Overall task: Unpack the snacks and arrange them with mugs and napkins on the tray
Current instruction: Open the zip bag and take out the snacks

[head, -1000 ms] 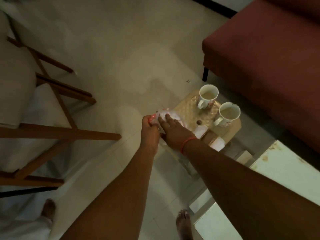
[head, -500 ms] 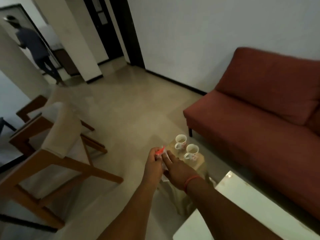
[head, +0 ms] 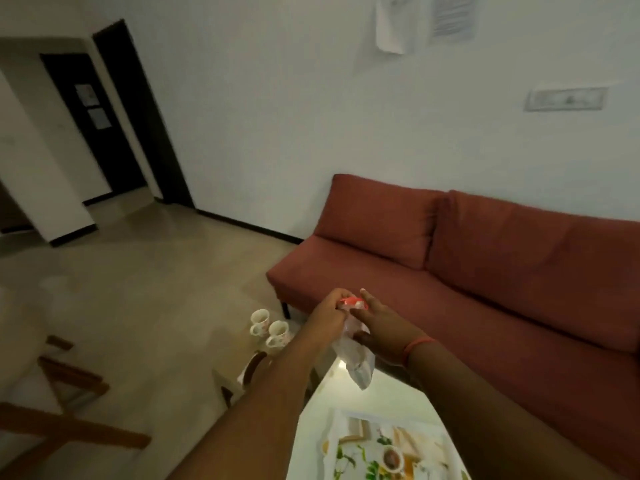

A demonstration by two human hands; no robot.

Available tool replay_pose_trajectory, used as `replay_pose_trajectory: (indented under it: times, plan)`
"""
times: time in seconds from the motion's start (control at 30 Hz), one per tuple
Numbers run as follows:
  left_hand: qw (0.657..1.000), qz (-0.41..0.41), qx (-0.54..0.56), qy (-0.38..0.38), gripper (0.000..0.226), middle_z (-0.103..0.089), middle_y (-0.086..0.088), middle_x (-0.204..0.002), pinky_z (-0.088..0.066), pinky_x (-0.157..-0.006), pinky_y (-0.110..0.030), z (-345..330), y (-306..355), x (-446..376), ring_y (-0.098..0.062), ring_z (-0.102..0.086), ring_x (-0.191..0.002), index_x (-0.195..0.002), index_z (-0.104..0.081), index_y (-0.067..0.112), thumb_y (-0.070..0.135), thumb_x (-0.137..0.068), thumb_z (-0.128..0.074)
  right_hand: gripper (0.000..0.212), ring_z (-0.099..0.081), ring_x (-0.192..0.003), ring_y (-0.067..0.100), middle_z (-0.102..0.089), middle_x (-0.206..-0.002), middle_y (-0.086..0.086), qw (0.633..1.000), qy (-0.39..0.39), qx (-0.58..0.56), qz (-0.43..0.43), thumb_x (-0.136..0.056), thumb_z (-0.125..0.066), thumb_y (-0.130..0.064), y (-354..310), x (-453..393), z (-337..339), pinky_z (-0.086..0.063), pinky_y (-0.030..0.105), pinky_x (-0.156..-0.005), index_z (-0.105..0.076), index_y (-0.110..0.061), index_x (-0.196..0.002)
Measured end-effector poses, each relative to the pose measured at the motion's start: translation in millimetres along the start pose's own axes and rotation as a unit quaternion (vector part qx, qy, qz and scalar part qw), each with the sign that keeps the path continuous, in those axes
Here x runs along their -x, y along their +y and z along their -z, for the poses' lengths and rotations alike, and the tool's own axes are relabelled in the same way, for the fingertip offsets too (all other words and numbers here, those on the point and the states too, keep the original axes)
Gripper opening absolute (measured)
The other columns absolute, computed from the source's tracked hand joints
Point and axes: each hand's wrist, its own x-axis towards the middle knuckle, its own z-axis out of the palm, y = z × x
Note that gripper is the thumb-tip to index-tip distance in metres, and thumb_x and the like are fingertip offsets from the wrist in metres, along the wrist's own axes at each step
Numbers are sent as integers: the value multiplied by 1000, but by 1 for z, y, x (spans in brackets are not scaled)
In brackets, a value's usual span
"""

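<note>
Both my hands hold a white snack packet [head: 356, 355] with a red top up in the air, over the far end of the white table [head: 332, 403]. My left hand [head: 327, 315] grips the packet's red top. My right hand [head: 382, 329] holds its side, thumb pressed against it and fingers stretched behind. Two white patterned mugs [head: 260, 320] [head: 278, 333] stand side by side on a low stool to the left of my hands. A tray [head: 349, 448] with a printed food picture lies on the white table near me, partly behind my right forearm.
A red sofa [head: 485, 282] runs along the wall on the right. A wooden armchair [head: 65, 420] stands at the lower left. Open tiled floor [head: 156, 289] lies between them, with a dark doorway [head: 104, 126] at the back left.
My hands have lifted the packet off the low stool and carried it right, over the white table. My view has tilted up, and the tray has come into sight.
</note>
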Motion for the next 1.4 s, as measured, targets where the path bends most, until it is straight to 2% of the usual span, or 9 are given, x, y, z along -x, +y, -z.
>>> replay_pose_trajectory:
  times: [0.1, 0.17, 0.27, 0.4, 0.57, 0.8, 0.97, 1.2, 1.4]
  plan:
    - [994, -18, -65, -87, 32, -65, -5, -112, -56, -81, -39, -27, 26, 6, -27, -61, -103, -89, -63, 43, 12, -88, -53, 31, -44, -134, 25, -40, -153, 5, 996, 27, -61, -54, -95, -56, -34, 24, 43, 31, -35, 31, -108, -66, -21, -122]
    - [981, -62, -112, -147, 42, -65, 0, -112, -56, -89, -41, -45, 40, 9, -23, -61, -103, -94, -62, 47, 7, -88, -50, 21, -59, -107, 23, -64, -118, 4, 988, 60, -89, -108, -94, -57, -32, 41, 73, 45, -45, 32, -90, -70, -19, -106]
    - [962, -103, -139, -212, 51, -64, 0, -111, -51, -85, -33, -67, 53, 18, -18, -62, -97, -113, -60, 43, 0, -89, -45, 9, -64, -88, 23, -70, -93, 4, 962, 136, -129, -200, -88, -66, -26, 64, 116, 52, -49, 34, -77, -66, -17, -91]
    - [935, -145, -150, -288, 47, -62, -5, -105, -50, -89, -39, -91, 59, 26, -15, -56, -90, -125, -57, 29, -1, -90, -49, 14, -68, -91, 23, -72, -94, 3, 931, 185, -196, -248, -85, -71, -13, 83, 166, 41, -52, 35, -82, -62, -21, -91]
    - [910, -160, -156, -349, 31, -66, -13, -116, -52, -95, -41, -100, 58, 30, -19, -62, -100, -118, -63, 21, 4, -93, -53, 20, -65, -90, 17, -73, -97, -2, 935, 176, -172, -255, -91, -66, -26, 80, 193, 19, -51, 33, -81, -71, -21, -110]
    - [923, -165, -91, -336, 12, -64, 0, -92, -48, -72, -17, -91, 42, 25, -8, -56, -81, -107, -62, 12, 10, -97, -56, 17, -62, -59, 5, -71, -68, -3, 913, 237, -211, -256, -94, -62, -18, 63, 203, 2, -51, 27, -64, -65, -19, -77]
    - [942, -177, -101, -267, 22, -56, 0, -82, -42, -70, -27, -73, 20, 9, -10, -48, -74, -95, -61, 6, 28, -97, -58, 19, -65, -54, 19, -70, -65, 8, 884, 250, -321, -231, -98, -55, -8, 34, 203, 1, -51, 28, -50, -58, -8, -79]
    - [966, -174, -52, -184, 19, -50, 7, -71, -37, -64, -24, -74, -1, 10, -6, -42, -66, -78, -55, 19, 19, -97, -57, 29, -48, -45, 16, -56, -62, 5, 820, 272, -447, -233, -105, -42, -20, -1, 194, -15, -41, 26, -44, -64, -7, -93]
    - [974, -162, -70, -140, 13, -55, -2, -78, -38, -69, -32, -83, -9, 13, -11, -46, -72, -86, -59, 7, 15, -97, -55, 16, -57, -50, 14, -56, -67, 1, 846, 255, -399, -244, -100, -52, -14, -15, 189, -26, -50, 26, -50, -67, -14, -93]
